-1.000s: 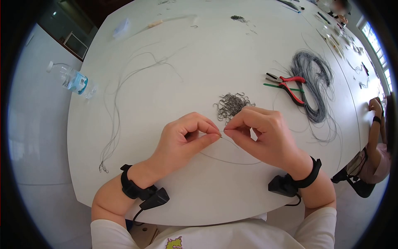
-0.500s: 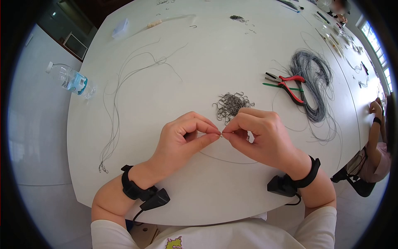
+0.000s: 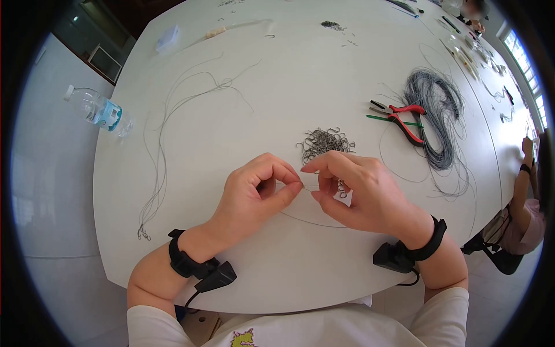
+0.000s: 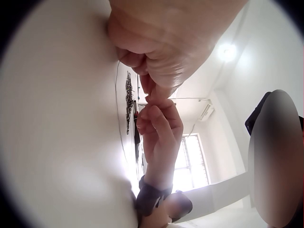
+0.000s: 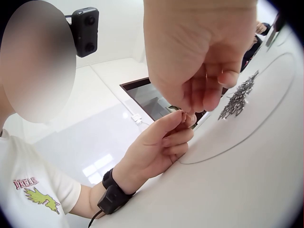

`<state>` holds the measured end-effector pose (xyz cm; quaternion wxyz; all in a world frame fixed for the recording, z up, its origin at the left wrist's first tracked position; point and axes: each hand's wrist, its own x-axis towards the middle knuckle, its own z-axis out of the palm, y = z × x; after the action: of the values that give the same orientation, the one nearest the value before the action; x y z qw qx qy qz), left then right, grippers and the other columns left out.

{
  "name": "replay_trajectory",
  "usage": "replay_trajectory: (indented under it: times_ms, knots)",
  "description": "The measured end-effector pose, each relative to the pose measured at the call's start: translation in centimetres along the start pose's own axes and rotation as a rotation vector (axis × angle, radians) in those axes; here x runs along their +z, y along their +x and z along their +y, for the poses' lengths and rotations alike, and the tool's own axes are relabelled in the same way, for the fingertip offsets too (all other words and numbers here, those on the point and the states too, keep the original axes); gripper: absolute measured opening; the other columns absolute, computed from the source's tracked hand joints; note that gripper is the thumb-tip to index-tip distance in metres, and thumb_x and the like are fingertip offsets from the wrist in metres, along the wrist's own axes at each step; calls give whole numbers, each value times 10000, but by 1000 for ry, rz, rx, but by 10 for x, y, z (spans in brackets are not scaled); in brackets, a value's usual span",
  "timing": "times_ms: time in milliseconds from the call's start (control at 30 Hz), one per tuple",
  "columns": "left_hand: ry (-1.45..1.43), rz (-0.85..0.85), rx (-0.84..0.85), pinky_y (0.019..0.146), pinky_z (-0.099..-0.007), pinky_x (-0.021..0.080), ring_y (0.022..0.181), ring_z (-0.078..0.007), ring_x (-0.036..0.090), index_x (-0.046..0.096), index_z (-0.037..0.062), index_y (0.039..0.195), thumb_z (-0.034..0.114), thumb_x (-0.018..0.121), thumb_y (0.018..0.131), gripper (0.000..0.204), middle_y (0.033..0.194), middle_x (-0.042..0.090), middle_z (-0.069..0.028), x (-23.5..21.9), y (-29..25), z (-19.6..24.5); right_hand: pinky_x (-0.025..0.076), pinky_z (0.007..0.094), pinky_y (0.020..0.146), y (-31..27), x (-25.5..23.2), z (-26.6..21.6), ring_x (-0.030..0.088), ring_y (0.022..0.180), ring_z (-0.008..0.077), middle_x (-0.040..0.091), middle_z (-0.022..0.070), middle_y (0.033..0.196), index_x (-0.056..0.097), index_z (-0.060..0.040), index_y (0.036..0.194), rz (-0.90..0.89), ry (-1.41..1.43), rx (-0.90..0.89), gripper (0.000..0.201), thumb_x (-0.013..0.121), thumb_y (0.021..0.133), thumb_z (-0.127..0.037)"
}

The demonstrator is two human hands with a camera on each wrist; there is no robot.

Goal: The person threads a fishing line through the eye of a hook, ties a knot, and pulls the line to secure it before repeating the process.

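Thumb and index finger of my left hand (image 3: 254, 188) pinch a tiny dark piece, likely a hook's end, with thin line running from it. Just to the right, my right hand (image 3: 364, 188) has its thumb and index finger parted, with a short stretch of line between the two hands. A grey line (image 3: 315, 222) curves over the table below them. Behind the hands lies a heap of metal hooks (image 3: 326, 141), partly hidden by the right hand. In the right wrist view the heap (image 5: 239, 97) lies beside the looping line.
Red-handled pliers (image 3: 409, 124) and a coil of grey line (image 3: 436, 121) lie to the right. Lines tied to hooks (image 3: 163, 133) lie at left, near a plastic bottle (image 3: 107, 114). A small clear box (image 3: 167, 39) stands at the back. Another person's arm (image 3: 523, 202) shows at far right.
My right thumb and index finger, together near the left fingertips half a second ago, have spread apart. The left hand has shifted very slightly left, still pinching.
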<state>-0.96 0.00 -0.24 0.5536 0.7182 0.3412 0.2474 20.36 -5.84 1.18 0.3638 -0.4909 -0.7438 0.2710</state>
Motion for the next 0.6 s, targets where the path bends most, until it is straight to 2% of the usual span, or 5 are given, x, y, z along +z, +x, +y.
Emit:
replay_trajectory:
  times_ms: [100, 167, 300, 367, 600]
  knots:
    - [-37, 7, -43, 593, -187, 335, 651, -7, 390, 615, 30, 873, 25, 645, 924, 59, 957, 584, 35, 0, -1, -1, 495, 322, 551, 1, 0, -2, 604, 593, 209, 602, 60, 750, 624, -61, 989, -17, -40, -9, 227, 725, 785, -64]
    - [-55, 8, -78, 615, -187, 349, 686, -11, 412, 608, 27, 864, 35, 639, 935, 77, 950, 577, 28, -1, -1, -1, 496, 333, 575, 2, 4, 1, 596, 634, 225, 584, 53, 760, 612, -67, 935, 44, -154, -151, 210, 747, 775, -85]
    - [-111, 8, -106, 646, -189, 367, 728, -17, 439, 609, 27, 863, 41, 637, 940, 83, 947, 574, 20, 0, -1, -4, 495, 338, 590, 3, 8, 3, 586, 671, 228, 547, 48, 743, 585, -72, 877, 110, -269, -292, 198, 750, 768, -88]
    - [-115, 29, -50, 539, -186, 304, 596, 0, 342, 637, 50, 867, 105, 681, 925, 91, 787, 563, 75, 0, -1, -7, 489, 339, 583, 2, 10, 4, 571, 662, 223, 512, 47, 725, 563, -72, 809, 154, -324, -340, 177, 734, 761, -61]
    - [-141, 28, -75, 541, -182, 306, 594, 4, 340, 643, 55, 864, 122, 694, 923, 102, 775, 557, 79, 0, -1, -5, 486, 336, 583, 2, 13, 5, 551, 641, 226, 486, 52, 706, 541, -62, 743, 196, -341, -392, 185, 724, 732, -38]
